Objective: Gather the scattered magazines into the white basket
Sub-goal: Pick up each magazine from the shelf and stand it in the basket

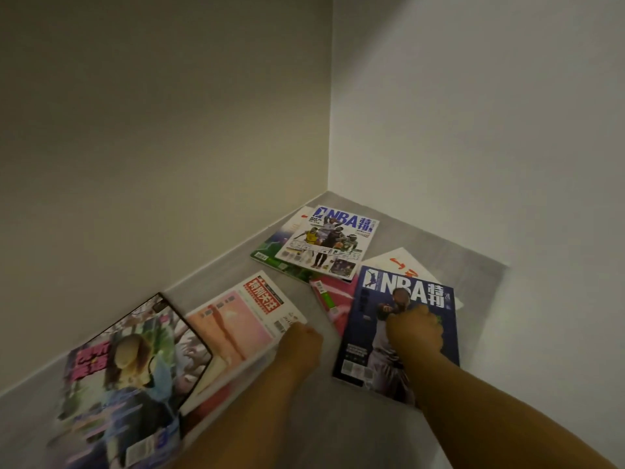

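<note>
The left hand (299, 343) is gripping the edge of the pink magazine (236, 319) on the grey floor (318, 421). The right hand (414, 328), fingers curled narrow, is pressing on the blue NBA magazine (378, 336) beside it; what it holds, I cannot tell.

Bare room corner, likely a home: plain white walls (473, 113), grey floor (304, 418), magazines (326, 243) scattered about.

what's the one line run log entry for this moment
left hand on pink magazine | right hand on blue NBA magazine | basket unseen
</note>
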Tool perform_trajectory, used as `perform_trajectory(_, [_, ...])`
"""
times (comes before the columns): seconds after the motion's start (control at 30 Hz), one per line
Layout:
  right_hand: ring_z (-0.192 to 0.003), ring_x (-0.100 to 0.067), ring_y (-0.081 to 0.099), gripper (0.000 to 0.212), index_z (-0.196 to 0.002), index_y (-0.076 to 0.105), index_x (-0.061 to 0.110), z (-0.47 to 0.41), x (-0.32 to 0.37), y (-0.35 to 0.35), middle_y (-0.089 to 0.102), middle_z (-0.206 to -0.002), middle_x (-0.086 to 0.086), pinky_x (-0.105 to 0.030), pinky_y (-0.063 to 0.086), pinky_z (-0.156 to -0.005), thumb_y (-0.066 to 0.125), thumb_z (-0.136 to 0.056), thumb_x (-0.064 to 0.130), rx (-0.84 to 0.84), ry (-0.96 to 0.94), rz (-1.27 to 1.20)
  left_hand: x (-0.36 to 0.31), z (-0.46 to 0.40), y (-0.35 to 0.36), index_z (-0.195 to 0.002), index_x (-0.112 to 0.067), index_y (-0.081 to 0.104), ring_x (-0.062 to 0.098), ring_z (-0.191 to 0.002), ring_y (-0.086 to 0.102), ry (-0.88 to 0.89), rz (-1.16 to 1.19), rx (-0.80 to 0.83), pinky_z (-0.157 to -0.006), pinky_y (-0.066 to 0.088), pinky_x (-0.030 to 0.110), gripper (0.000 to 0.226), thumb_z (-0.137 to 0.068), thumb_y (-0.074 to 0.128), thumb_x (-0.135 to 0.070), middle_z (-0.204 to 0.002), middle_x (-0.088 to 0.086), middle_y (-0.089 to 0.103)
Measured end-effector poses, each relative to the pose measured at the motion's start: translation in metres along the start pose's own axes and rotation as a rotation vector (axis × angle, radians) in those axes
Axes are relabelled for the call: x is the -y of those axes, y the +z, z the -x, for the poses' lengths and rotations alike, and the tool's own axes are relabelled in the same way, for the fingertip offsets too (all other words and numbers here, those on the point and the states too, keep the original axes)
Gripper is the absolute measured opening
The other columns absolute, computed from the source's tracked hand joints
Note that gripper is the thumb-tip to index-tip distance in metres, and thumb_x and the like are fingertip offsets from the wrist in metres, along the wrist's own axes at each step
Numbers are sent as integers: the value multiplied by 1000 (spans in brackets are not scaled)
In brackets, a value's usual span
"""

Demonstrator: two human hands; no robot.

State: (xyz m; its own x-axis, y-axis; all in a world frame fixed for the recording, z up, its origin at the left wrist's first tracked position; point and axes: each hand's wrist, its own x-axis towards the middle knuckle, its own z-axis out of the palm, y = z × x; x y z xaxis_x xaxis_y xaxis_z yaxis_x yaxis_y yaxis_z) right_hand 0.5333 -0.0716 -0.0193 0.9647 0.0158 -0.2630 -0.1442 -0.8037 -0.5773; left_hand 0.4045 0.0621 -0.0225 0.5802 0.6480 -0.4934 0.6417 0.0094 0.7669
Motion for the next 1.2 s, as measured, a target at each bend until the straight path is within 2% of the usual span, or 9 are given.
perform_trajectory(0.07, [-125, -39, 43, 63, -132, 38, 4, -16, -11, -6, 45, -135, -22, -50, 34, -107, 60, -85, 40, -29, 77, 21, -7, -10, 15, -93, -6, 63, 25, -86, 57, -22, -89, 30, -88, 55, 36, 17, -91, 46, -8, -111, 22, 65])
perform_trajectory(0.17, [-129, -39, 38, 77, -138, 31, 6, -34, -21, -10, 38, -141, -22, -51, 30, -110, 61, -82, 49, -15, 160, 16, -9, -28, 37, -114, 5, 61, 21, -81, 58, -90, -33, 43, -83, 57, 34, 29, -90, 52, -8, -95, 12, 65])
perform_trajectory(0.27, [-131, -39, 36, 82, -139, 27, 4, -46, -23, -8, 35, -142, -23, -49, 29, -110, 62, -81, 50, 46, 207, -41, -14, -32, 50, -84, -5, 60, 27, -85, 64, -199, -4, 13, -87, 57, 42, 14, -90, 56, -16, -82, 11, 63])
perform_trajectory(0.4, [-132, -40, 35, 76, -138, 27, 2, -52, -16, -6, 35, -143, -24, -48, 30, -109, 59, -86, 47, 81, 235, -91, -14, -29, 56, -87, -8, 59, 21, -82, 64, -119, -52, 119, -73, 54, 33, 17, -92, 57, -24, -90, 8, 66])
perform_trajectory(0.57, [-129, -42, 38, 81, -139, 26, 2, -51, -1, 5, 38, -141, -24, -50, 33, -109, 54, -85, 56, 151, 213, -173, -20, -19, 60, -92, -12, 59, 21, -87, 62, 37, 85, 168, -75, 51, 34, 6, -89, 61, -17, -96, 8, 65])
perform_trajectory(0.73, [-124, -40, 44, 72, -139, 28, 3, -42, 9, 4, 44, -136, -20, -50, 36, -108, 57, -88, 44, 162, 204, -279, -35, 0, 21, -87, -13, 50, 14, -73, 52, 337, -42, -47, -63, 42, 22, 8, -91, 57, -15, -82, 1, 55])
perform_trajectory(0.83, [-109, -35, 53, 75, -137, 31, 8, -30, 13, 11, 50, -127, -17, -46, 46, -93, 57, -84, 54, 195, 311, -512, -42, 19, -18, -78, -11, 47, 11, -65, 45, 458, 7, -201, -56, 37, 21, 16, -88, 60, -10, -70, -2, 49])
perform_trajectory(1.1, [-76, -26, 61, 34, -99, 62, 8, 66, 88, 34, 63, -82, -8, -39, 50, -70, 45, -96, 37, 578, 114, -985, -21, 80, -145, -70, -5, 47, 19, -64, 36, 514, 361, -367, -62, 32, 29, 23, -82, 62, 7, -66, 13, 39])
perform_trajectory(1.2, [-84, -28, 61, 29, -106, 61, 12, 113, 129, 44, 65, -95, -9, -41, 50, -77, 44, -97, 34, 642, 60, -1011, 6, 108, -198, -76, -12, 54, 24, -70, 47, 490, 478, -503, -68, 41, 35, 23, -82, 60, 9, -72, 15, 47])
